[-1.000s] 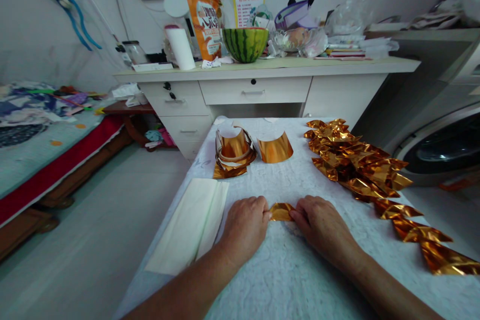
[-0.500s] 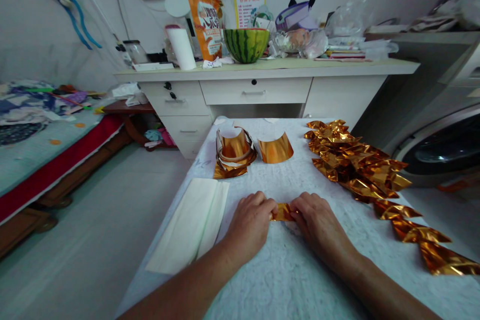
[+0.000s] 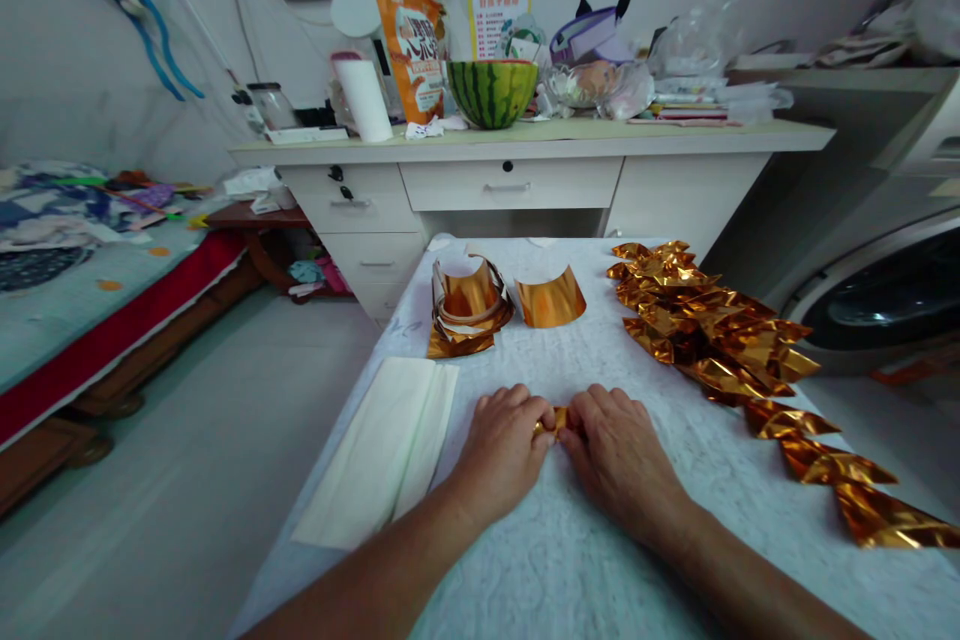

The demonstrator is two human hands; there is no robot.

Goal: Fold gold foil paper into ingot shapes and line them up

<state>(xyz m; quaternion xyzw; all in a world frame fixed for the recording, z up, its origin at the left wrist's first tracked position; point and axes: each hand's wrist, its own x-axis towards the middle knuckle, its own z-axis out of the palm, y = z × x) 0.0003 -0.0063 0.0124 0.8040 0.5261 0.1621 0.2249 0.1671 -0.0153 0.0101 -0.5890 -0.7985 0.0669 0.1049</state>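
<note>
One small strip of gold foil (image 3: 561, 419) is lying between two hands at the near middle of one pale-covered table (image 3: 562, 560). One curved gold sheet (image 3: 552, 302) is resting beyond it; one curled stack of gold sheets (image 3: 469, 294) is standing just left of that sheet. One folded pale paper (image 3: 375, 460) is lying at the left. One heap of folded gold pieces (image 3: 712, 325) is covering the right side, too jumbled for a full count; three pieces are trailing toward the near right. On the far desk (image 3: 517, 150), one watermelon half (image 3: 491, 92) is sitting. The left hand (image 3: 504, 445), fingers bent and close together, is pinching the strip's left end. The right hand (image 3: 622, 450), similarly bent, is pinching its right end; its fingertips are partly hidden. The hands are nearly meeting, and little foil is showing between them.
</note>
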